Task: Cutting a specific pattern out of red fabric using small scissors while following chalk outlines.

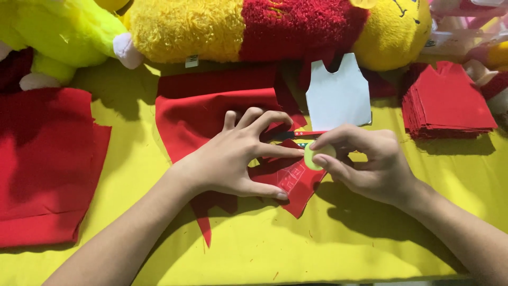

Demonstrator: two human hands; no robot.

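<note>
Fabric, thin and limp, is what the left hand presses flat with spread fingers: a small red cloth piece mid-table, best held by its edges. The right hand pinches a pale green chalk disc against it. Yellow tablecloth beneath; plush toy and stacked red cut pieces behind.

Red cloth, pale green disc, perhaps chalk, yellow table
</note>
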